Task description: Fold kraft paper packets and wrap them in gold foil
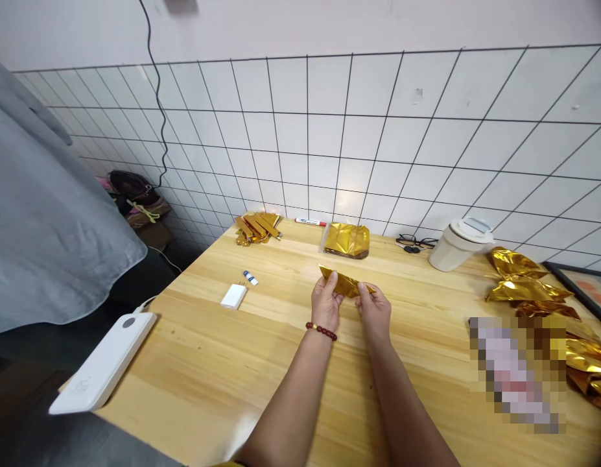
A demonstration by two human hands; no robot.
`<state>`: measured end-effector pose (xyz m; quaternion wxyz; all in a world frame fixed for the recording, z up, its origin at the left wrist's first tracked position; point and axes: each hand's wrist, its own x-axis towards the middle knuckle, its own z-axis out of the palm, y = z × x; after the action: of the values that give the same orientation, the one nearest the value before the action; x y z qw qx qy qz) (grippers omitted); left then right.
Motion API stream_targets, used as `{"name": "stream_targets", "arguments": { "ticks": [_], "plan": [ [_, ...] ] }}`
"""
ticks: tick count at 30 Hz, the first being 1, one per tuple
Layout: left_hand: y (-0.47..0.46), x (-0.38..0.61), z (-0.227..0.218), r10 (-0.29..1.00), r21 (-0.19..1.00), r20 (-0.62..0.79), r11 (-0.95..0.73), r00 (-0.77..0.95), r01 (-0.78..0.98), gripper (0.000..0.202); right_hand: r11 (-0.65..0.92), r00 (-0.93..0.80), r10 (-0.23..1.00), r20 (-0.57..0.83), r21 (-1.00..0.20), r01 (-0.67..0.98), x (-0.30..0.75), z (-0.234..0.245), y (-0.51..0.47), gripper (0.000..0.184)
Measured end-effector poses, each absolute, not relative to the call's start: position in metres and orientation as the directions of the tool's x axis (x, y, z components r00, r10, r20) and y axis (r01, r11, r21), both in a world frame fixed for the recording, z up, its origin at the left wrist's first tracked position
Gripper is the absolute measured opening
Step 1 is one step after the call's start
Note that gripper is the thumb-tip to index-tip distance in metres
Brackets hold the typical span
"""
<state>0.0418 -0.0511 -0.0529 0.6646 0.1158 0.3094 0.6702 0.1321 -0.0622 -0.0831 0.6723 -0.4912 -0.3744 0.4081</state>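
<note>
Over the pale wooden counter (222,370), the left hand (325,303) and right hand (377,314) pinch shiny folded gold foil (347,285) between them, each grip closed, where uneven pulling could crease or tear it.

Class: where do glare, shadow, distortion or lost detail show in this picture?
Head view: glare on the tiled wall above the foil stack; head view: highlights on the held foil; head view: dark shadow beneath the grey cloth; head view: tiles look stretched toward the right edge; head view: a pixelated patch hides detail, lower right.
</note>
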Motion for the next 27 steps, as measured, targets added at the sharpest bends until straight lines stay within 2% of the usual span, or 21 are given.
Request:
{"name": "stream_targets", "arguments": {
  "ticks": [9,13,18,21,23,27],
  "plan": [
    [-0.047,0.037,-0.059,0.955,0.526,-0.286,0.088,-0.079,-0.846,0.042,0.161,0.322,0.941,0.101,-0.973,-0.166,0.133,-0.082,-0.063,0.037],
    [-0.046,0.037,-0.06,0.96,0.539,-0.275,0.108,-0.054,-0.835,0.043,0.144,0.348,0.935,0.074,-0.973,-0.179,0.134,-0.083,-0.064,0.036],
    [-0.053,0.044,-0.059,0.963,0.686,-0.246,0.09,-0.113,-0.722,0.041,0.157,0.43,0.903,0.016,-0.943,-0.295,0.135,-0.077,-0.063,0.041],
    [-0.059,0.045,-0.054,0.959,0.787,-0.267,0.159,-0.097,-0.596,0.041,0.188,0.472,0.881,-0.005,-0.914,-0.36,0.138,-0.073,-0.062,0.043],
    [-0.059,0.043,-0.048,0.96,0.824,-0.274,0.204,-0.058,-0.528,0.043,0.204,0.485,0.874,-0.011,-0.898,-0.389,0.139,-0.072,-0.061,0.044],
    [-0.047,0.03,-0.039,0.984,0.862,-0.178,0.155,-0.003,-0.483,0.042,0.209,0.473,0.881,-0.001,-0.896,-0.392,0.139,-0.072,-0.061,0.042]
  ]
}}
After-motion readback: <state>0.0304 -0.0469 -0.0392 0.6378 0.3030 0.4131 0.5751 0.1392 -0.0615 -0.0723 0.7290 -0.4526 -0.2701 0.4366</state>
